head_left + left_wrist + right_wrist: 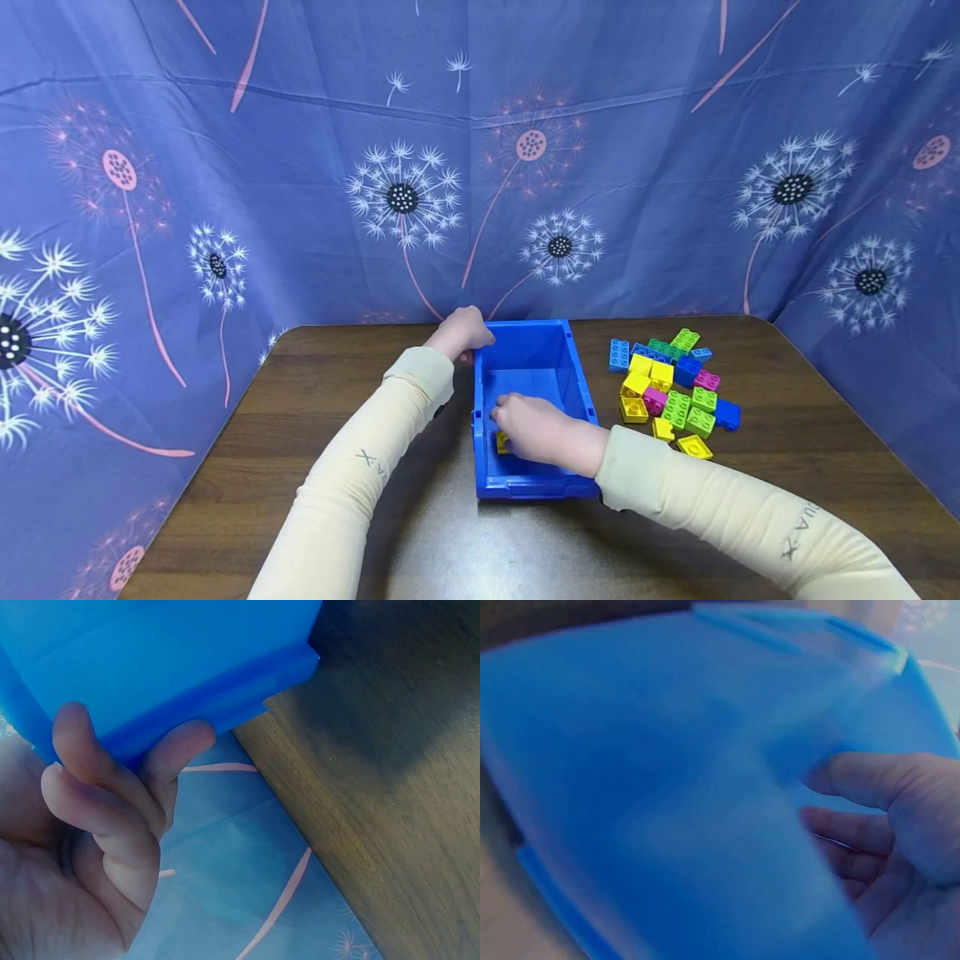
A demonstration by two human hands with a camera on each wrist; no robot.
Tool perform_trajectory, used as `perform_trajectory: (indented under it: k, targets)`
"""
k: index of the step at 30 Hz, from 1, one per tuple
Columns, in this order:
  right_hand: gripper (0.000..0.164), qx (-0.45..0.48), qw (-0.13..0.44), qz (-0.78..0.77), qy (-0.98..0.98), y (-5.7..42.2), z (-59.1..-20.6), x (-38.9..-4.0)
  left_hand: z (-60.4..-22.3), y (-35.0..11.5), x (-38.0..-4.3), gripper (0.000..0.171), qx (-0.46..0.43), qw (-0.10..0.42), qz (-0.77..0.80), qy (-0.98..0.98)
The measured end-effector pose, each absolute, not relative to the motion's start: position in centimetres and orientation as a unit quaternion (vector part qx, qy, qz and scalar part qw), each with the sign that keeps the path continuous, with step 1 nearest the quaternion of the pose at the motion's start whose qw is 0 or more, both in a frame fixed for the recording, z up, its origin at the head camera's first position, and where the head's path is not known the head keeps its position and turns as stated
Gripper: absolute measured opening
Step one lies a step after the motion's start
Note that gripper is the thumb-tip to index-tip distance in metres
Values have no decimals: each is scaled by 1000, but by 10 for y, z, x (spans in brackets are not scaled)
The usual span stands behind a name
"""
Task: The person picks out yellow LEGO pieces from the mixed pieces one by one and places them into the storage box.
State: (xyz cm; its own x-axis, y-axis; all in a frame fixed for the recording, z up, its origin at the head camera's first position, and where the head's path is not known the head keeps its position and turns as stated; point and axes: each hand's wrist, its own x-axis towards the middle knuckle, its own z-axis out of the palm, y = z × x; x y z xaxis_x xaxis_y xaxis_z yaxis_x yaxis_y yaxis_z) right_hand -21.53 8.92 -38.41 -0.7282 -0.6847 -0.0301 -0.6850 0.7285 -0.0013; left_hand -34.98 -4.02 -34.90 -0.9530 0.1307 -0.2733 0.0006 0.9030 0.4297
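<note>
A blue plastic bin sits on the table in the head view. At its far left corner, my left hand grips the rim; in the left wrist view the fingers bend against the blue wall. My right hand is down inside the bin, knuckles up. A yellow toy brick lies on the bin floor beside it, partly covered by the hand. From the right wrist, thumb and fingers are loosely bent with a gap between them and no brick showing there; the bin's wall hides some of the fingers.
To the right of the bin lies a loose group of toy building bricks, among them lime green bricks, yellow bricks, a magenta brick and a blue brick. A blue dandelion-print cloth hangs behind the wooden table.
</note>
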Motion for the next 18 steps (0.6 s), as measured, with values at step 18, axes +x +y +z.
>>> perform_trajectory:
  k: [18]
  targets:
    - [42,-367,-8,-30,930,102,-341,-210,-349,-41,-348,30,41,139,216,965]
